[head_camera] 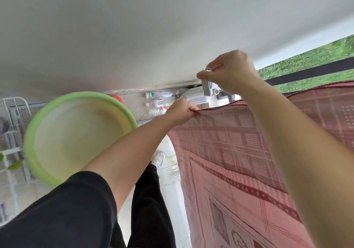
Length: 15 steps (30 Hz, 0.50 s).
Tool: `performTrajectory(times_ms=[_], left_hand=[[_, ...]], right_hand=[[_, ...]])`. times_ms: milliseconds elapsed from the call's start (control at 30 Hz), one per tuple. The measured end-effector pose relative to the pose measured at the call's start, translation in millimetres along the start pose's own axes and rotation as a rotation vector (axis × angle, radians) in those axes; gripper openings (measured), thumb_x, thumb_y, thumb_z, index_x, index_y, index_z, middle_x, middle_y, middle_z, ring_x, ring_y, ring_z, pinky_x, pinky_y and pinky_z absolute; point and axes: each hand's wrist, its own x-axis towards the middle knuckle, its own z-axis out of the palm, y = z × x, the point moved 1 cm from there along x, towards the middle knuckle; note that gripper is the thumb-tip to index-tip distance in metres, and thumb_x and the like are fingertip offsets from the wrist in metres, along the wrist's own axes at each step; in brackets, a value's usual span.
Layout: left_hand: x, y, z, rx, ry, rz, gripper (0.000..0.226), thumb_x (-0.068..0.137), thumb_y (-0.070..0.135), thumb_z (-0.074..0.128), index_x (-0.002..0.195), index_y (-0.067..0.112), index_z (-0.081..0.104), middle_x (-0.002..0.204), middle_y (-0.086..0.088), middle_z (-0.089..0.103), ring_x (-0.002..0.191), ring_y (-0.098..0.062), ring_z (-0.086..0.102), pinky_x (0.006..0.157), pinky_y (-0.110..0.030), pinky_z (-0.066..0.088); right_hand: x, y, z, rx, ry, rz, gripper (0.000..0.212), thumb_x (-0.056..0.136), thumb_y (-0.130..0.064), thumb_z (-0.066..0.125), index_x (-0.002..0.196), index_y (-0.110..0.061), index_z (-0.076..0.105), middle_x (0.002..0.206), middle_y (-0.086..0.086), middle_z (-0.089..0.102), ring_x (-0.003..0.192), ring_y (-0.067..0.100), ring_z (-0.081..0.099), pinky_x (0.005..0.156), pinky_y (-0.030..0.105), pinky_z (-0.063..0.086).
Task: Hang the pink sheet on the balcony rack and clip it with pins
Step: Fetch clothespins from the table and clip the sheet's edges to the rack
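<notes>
The pink patterned sheet (239, 152) hangs draped over the rack, whose rail is hidden under the cloth's top fold. My left hand (182, 110) pinches the sheet's top left corner at the fold. Just above and to the right, my right hand (231, 70) grips a grey clothes pin (207, 86), its jaws pointing down a short way above the sheet's edge.
A large green basin (38, 131) sits under my left arm. Plastic bottles (162, 102) lie on the floor by the white wall (134, 27). A white wire rack (13, 125) stands at the left. A dark railing (316, 71) and grass lie beyond the sheet.
</notes>
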Motion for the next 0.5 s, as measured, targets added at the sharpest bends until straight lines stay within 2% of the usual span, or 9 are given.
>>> performTrajectory(times_ms=[67,167,200,300,333,367,433,500], left_hand=[[-1.6,-3.9,-3.3,-0.034,0.017,0.011,0.020,0.083,0.032,0.074,0.098,0.019,0.078,0.095,0.000,0.076,0.092,-0.015,0.068,0.084,-0.030,0.052],[-3.4,-8.1,-7.7,-0.105,0.064,0.010,0.020,0.081,0.029,0.077,0.096,0.016,0.078,0.096,0.002,0.075,0.090,-0.010,0.068,0.082,-0.026,0.051],[-4.3,-9.0,-8.7,-0.118,0.072,0.011,0.019,0.082,0.027,0.076,0.096,0.015,0.078,0.095,0.003,0.075,0.088,-0.008,0.067,0.079,-0.023,0.048],[-5.6,-8.2,-10.4,-0.122,0.046,0.008,0.019,0.085,0.026,0.074,0.099,0.015,0.077,0.098,0.002,0.075,0.091,-0.008,0.066,0.081,-0.021,0.048],[-5.7,-7.8,-11.0,-0.110,0.033,0.004,0.019,0.086,0.026,0.073,0.101,0.015,0.077,0.099,0.001,0.075,0.094,-0.009,0.067,0.083,-0.022,0.049],[-5.5,-7.1,-11.6,-0.090,0.024,-0.003,0.019,0.087,0.026,0.072,0.102,0.015,0.077,0.101,0.001,0.075,0.096,-0.011,0.067,0.086,-0.024,0.050],[-4.7,-6.5,-12.9,-0.056,0.019,-0.018,0.018,0.088,0.024,0.070,0.104,0.018,0.077,0.101,0.001,0.075,0.097,-0.012,0.067,0.086,-0.025,0.050],[-5.1,-6.5,-15.2,-0.058,0.024,-0.021,0.016,0.089,0.024,0.070,0.103,0.019,0.077,0.101,0.002,0.075,0.091,-0.009,0.066,0.082,-0.019,0.050]], right_hand=[[3.1,1.5,7.6,-0.042,-0.036,0.000,0.033,0.073,-0.042,0.086,0.094,-0.018,0.078,0.083,-0.007,0.070,0.063,0.003,0.061,0.078,0.029,0.058],[5.7,5.9,16.6,-0.064,-0.055,0.011,0.027,0.072,-0.036,0.088,0.089,-0.018,0.079,0.080,-0.006,0.071,0.076,0.009,0.068,0.082,0.029,0.058],[6.0,6.6,19.0,-0.059,-0.049,0.014,0.025,0.071,-0.034,0.088,0.088,-0.018,0.079,0.076,-0.008,0.069,0.075,0.008,0.068,0.080,0.029,0.059],[4.9,8.2,26.6,-0.050,-0.060,0.008,0.019,0.071,-0.032,0.089,0.083,-0.019,0.080,0.065,-0.016,0.063,0.051,-0.005,0.061,0.070,0.024,0.058],[3.9,9.3,30.3,-0.059,-0.084,-0.001,0.018,0.071,-0.031,0.089,0.082,-0.019,0.080,0.066,-0.015,0.064,0.051,-0.006,0.060,0.070,0.023,0.058],[2.6,11.4,34.3,-0.076,-0.110,-0.009,0.017,0.072,-0.030,0.088,0.082,-0.019,0.080,0.069,-0.013,0.067,0.058,-0.005,0.063,0.073,0.025,0.059],[-0.8,15.9,41.6,-0.119,-0.165,-0.022,0.019,0.072,-0.029,0.088,0.084,-0.016,0.080,0.082,-0.003,0.073,0.077,0.009,0.069,0.081,0.032,0.060],[-3.0,19.6,47.4,-0.165,-0.223,-0.019,0.028,0.072,-0.030,0.088,0.091,-0.013,0.079,0.094,0.003,0.075,0.088,0.017,0.070,0.086,0.036,0.059]])
